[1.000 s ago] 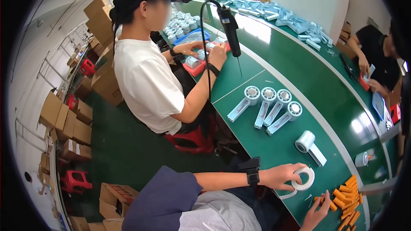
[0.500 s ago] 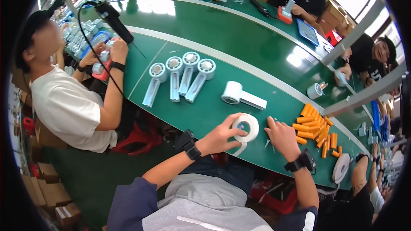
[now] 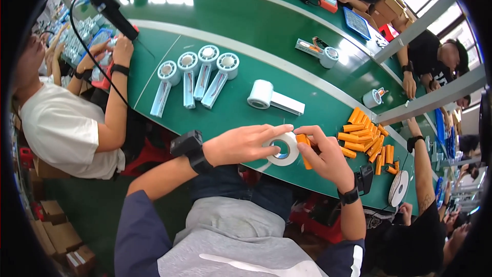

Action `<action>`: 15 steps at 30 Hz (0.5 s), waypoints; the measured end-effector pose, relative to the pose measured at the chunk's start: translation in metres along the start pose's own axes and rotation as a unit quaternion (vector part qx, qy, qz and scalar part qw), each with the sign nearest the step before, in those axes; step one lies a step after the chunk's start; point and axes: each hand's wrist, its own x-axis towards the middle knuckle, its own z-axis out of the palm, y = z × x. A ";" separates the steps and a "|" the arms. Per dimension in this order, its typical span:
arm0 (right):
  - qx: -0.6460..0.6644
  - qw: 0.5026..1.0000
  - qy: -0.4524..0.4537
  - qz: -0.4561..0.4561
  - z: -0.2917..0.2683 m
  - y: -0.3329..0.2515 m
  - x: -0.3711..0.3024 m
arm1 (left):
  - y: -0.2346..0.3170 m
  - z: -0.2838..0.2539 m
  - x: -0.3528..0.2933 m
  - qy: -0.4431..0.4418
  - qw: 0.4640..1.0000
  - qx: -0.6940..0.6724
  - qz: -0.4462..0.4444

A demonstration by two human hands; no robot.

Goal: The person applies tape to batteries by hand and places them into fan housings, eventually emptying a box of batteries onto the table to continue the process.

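Note:
A roll of white tape [image 3: 292, 150] is gripped in my left hand [image 3: 238, 146], with the thumb at its hole and a loose strip hanging below. My right hand [image 3: 328, 161] pinches an orange cylindrical battery [image 3: 307, 162] between thumb and fingers, close against the right side of the roll. My fingertips nearly meet above the roll. Beyond my hands, a white handheld fan housing [image 3: 261, 92] lies on the green table. To its left lie several pale blue handheld fans [image 3: 208, 61] with open handles. A pile of orange batteries [image 3: 364, 136] lies right of my right hand.
A green conveyor belt [image 3: 246, 25] with pale rails runs behind the table, carrying an open fan [image 3: 328, 57]. A reel [image 3: 398, 189] stands at the right edge. A black electric screwdriver [image 3: 115, 15] hangs at the left. Co-workers sit left, right and opposite.
My right hand has picked up an orange battery and brought it to the tape roll. The roll has tilted in my left hand. An open fan has appeared on the belt.

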 end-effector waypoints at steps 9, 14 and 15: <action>0.104 0.737 0.668 -0.024 -0.055 0.085 0.032 | 0.073 0.088 -0.021 -0.016 0.989 -0.137 0.056; 0.053 0.775 0.630 -0.013 -0.081 0.029 -0.002 | 0.046 0.094 0.023 0.060 0.986 -0.092 -0.125; -0.028 0.811 0.585 -0.023 -0.077 0.045 -0.012 | 0.033 0.101 0.039 0.045 0.990 -0.051 -0.125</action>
